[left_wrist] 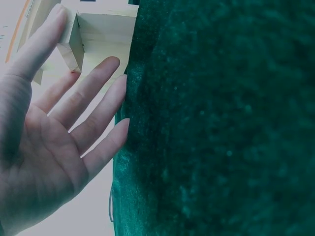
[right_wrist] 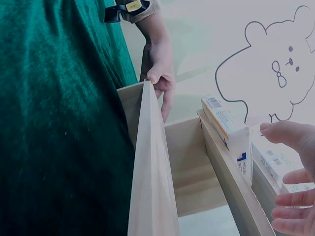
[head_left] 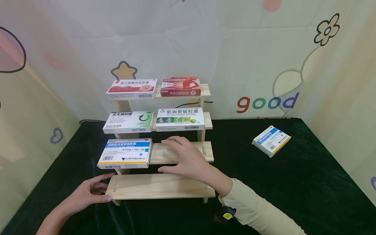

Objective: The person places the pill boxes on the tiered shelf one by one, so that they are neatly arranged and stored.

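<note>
A stepped wooden display rack (head_left: 164, 187) stands on the dark cloth. My left hand (head_left: 89, 192) holds the left end of its lowest step, thumb at the front corner and index finger towards the back. In the left wrist view, that hand's other fingers stretch past the rack's end. My right hand (head_left: 188, 160) hovers at the second step from the bottom with nothing in it, thumb and fingers spread apart. Left of it on that step lies a blue-and-white medicine box (head_left: 124, 153). A similar medicine box (head_left: 271, 140) lies on the cloth at the right.
On the step above rest a white-green medicine box (head_left: 128, 122) and another green-banded box (head_left: 180, 119). A red-and-white box (head_left: 132, 89) and a red box (head_left: 180, 86) occupy the top step. Behind hangs a printed curtain (head_left: 188, 39); dark green cloth (head_left: 293, 182) covers the table.
</note>
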The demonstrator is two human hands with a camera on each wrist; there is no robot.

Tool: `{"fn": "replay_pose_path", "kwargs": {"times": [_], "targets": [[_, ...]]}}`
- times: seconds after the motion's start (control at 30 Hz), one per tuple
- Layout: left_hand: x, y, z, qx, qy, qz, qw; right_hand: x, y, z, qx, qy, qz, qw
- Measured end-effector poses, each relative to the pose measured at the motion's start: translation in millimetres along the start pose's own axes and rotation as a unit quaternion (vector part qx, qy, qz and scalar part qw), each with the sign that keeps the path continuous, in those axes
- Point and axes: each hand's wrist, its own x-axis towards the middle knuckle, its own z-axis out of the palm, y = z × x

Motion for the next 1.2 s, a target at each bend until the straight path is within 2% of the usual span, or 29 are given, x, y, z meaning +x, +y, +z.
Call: {"fn": "replay_pose_path", "kwargs": {"times": [0.23, 0.5, 0.67, 1.0, 1.2], "targets": [[-0.5, -0.1, 1.3, 0.009, 0.005, 0.001, 0.9999, -10.0, 11, -11, 0.001, 0.011, -0.008, 0.9999], [-0.8, -0.4, 1.4, 0.012, 0.006, 0.002, 0.9999, -22.4, 21, -23, -0.001, 0.009, 0.01, 0.9999], [-0.8, -0.8, 0.7, 0.011, 0.004, 0.005, 0.9999, -30.0, 32, -32, -0.009, 0.016, -0.007, 0.9998], [0.3, 0.1, -0.1, 0.007, -0.002, 0.001, 1.0, -44.3, 52, -50, -0.031, -0.004, -0.024, 0.9992], [0.2, 0.5, 0.7, 0.014, 0.002, -0.001, 0.9999, -53.4, 64, -61, -0.034, -0.033, -0.019, 0.9987]]}}
